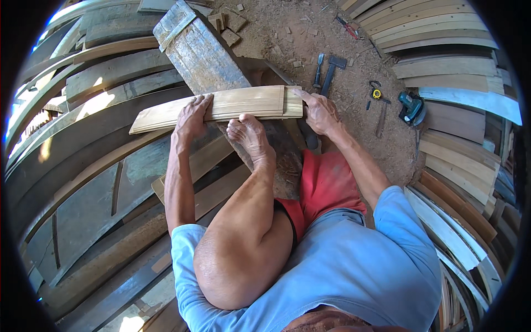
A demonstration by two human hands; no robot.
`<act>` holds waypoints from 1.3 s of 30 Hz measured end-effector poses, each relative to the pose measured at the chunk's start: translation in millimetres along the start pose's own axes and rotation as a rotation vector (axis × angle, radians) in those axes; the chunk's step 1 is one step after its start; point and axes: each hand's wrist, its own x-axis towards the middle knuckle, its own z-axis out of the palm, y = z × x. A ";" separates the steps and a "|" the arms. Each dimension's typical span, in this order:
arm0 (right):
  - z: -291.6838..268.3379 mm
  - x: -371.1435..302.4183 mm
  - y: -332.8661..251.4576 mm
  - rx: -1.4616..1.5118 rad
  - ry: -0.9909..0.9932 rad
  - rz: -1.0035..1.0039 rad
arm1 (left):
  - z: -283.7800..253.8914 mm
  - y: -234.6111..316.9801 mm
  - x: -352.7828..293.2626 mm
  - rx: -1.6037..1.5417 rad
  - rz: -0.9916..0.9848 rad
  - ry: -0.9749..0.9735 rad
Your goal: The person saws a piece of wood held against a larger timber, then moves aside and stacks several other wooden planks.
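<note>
A light-coloured wooden board [243, 102] with grooved lines and a stepped right end lies crosswise over a worn, thick bench plank [202, 55]. My left hand [192, 115] is closed on its left part, fingers over the top. At the stepped end my right hand [321, 113] grips the board, some of its fingers hidden. Between the hands, my bare foot [249, 133] rests against the near edge of the board.
Right of the bench, on the dirt floor, lie a chisel [318, 71], a hammer [333, 73], a yellow tape measure [376, 94] and a green power tool [411, 108]. Wood offcuts [229, 37] sit behind the bench. Stacked planks [119, 77] line the left, more boards [448, 69] the right.
</note>
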 end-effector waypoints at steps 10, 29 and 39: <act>-32.8 8.7 -17.3 0.054 -0.286 0.317 | -29.7 1.1 5.6 -0.204 0.011 -0.165; 2.8 22.9 24.3 -0.044 -0.510 0.330 | 39.9 -7.9 26.0 -0.183 -0.052 0.051; -68.1 -25.6 5.1 0.043 -0.048 0.488 | 34.3 5.8 33.5 -0.176 -0.048 0.091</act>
